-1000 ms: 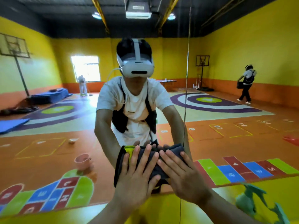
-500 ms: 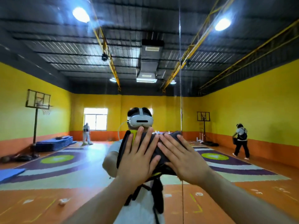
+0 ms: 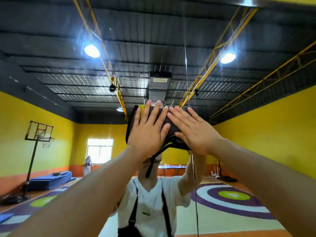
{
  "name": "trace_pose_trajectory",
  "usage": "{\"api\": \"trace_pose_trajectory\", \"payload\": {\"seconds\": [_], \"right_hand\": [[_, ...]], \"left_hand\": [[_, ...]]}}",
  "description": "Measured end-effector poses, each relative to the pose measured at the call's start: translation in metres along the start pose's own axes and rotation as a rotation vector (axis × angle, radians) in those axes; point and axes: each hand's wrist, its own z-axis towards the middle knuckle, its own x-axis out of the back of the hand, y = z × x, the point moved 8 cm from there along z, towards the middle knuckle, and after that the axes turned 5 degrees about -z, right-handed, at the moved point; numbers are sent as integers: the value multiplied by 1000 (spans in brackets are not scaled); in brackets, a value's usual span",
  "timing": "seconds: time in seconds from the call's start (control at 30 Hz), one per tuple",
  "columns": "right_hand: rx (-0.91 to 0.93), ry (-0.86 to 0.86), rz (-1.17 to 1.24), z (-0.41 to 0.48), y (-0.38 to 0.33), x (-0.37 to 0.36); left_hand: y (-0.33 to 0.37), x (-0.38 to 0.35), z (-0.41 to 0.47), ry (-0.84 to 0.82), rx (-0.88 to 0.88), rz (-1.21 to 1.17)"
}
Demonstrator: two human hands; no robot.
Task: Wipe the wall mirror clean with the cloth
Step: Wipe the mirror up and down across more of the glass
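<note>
Wall mirror [image 3: 266,144] fills the whole view. Dark grey cloth [image 3: 131,124] with a yellow-green edge sits high on the glass, above head level, bunched into a thick fold and held flat against the mirror. Left hand [image 3: 147,135] lies on the left half of the cloth, fingers straight and spread, palm pressing, not curled round it. Right hand [image 3: 195,134] is just beside it on the right half, also flat with fingers splayed and pointing up-left; fingertips of the two hands nearly touch. Both arms reach up from the bottom corners. Thin vertical seam [image 3: 186,65] in the glass runs down behind the right side of the cloth. Reflected: the person's white t-shirt [image 3: 150,202] with dark straps under the cloth, face hidden by it, basketball hoop [image 3: 39,132] at left, blue mats [image 3: 51,178] stacked near it, bright window [image 3: 100,149], two ceiling lights [image 3: 92,51], ring pattern [image 3: 234,195] on the floor.
</note>
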Motion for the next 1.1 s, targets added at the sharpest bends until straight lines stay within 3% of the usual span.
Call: {"api": "trace_pose_trajectory", "payload": {"seconds": [0.23, 0.43, 0.63, 0.8, 0.93, 1.1], "right_hand": [[-52, 24, 57, 84, 76, 28], [-114, 16, 114, 109, 98, 40], [-257, 24, 527, 101, 86, 42], [-230, 117, 243, 57, 57, 26], [-287, 197, 206, 18, 29, 8], [-252, 150, 226, -28, -2, -2]], "left_hand": [[-34, 26, 110, 22, 42, -10], [-44, 34, 146, 41, 60, -12], [-39, 34, 126, 11, 55, -46], [-21, 23, 81, 9, -11, 3], [-5, 13, 45, 44, -63, 2], [11, 5, 4, 11, -116, -22]]}}
